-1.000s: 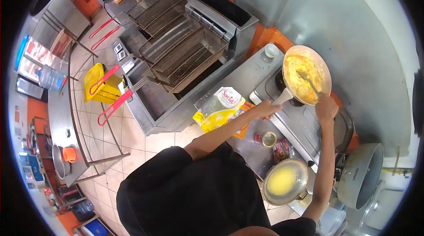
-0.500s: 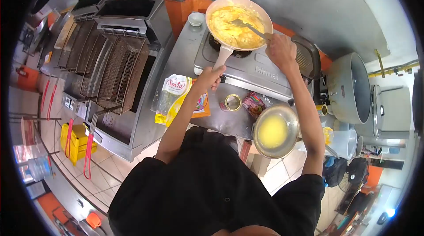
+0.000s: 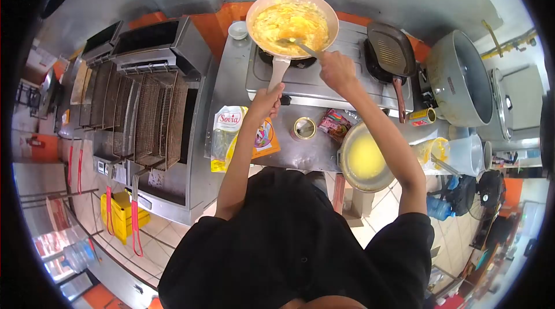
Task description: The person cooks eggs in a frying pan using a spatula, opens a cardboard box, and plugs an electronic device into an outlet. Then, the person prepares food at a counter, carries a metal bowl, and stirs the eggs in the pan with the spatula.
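A light-coloured frying pan [image 3: 332, 23] sits over the left burner of the silver stove [image 3: 341, 86], with lumpy yellow food [image 3: 292, 23] inside. My left hand [image 3: 266, 102] is wrapped round the pan's pale handle [image 3: 279, 72]. My right hand [image 3: 337, 71] grips a spatula [image 3: 309, 50], whose tip lies in the food near the pan's lower edge. Below the stove stand an open can [image 3: 304, 128], a dark red packet [image 3: 335, 124] and a round pan with yellow contents [image 3: 366, 157]. A Sovia bag [image 3: 224, 137] lies beside my left forearm.
A grill pan [image 3: 391, 50] rests on the stove's right side, its handle pointing toward me. Farther right are a large pot [image 3: 459, 80] and a messy clear container [image 3: 432, 152]. Fryer baskets [image 3: 155, 118] are at the left. A small white bowl [image 3: 237, 30] stands left of the frying pan.
The view has turned and shifted, bringing the grill pan fully into sight. The spatula has moved through the food to the pan's lower edge. Both hands keep their holds.
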`<action>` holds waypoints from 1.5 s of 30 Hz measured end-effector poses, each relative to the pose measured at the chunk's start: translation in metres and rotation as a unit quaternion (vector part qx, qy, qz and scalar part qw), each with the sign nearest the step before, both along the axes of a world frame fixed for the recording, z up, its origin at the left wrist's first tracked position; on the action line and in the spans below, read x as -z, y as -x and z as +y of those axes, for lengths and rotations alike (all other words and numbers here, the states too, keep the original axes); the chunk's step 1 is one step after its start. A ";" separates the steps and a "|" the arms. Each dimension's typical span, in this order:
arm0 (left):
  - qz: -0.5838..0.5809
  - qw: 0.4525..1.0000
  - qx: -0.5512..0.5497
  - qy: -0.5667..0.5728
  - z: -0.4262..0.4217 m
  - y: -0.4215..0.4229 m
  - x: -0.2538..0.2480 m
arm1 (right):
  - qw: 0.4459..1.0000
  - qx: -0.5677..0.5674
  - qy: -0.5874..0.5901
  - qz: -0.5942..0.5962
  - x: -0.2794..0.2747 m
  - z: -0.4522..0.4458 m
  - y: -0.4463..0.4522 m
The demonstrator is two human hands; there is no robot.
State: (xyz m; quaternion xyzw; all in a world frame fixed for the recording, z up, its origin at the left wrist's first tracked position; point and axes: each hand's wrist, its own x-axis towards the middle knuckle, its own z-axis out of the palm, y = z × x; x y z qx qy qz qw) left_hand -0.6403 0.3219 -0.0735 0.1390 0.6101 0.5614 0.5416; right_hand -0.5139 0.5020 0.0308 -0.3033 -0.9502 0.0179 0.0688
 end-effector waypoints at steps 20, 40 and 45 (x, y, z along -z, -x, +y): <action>-0.024 1.000 -0.002 -0.013 0.002 0.002 0.005 | 0.994 -0.001 -0.010 0.106 -0.011 -0.024 0.005; -0.007 1.000 0.011 -0.007 0.001 0.002 0.001 | 0.976 0.193 0.029 0.099 -0.039 0.085 0.029; -0.034 0.999 0.031 0.005 0.000 0.008 0.006 | 0.974 0.204 0.054 0.075 -0.001 0.106 0.069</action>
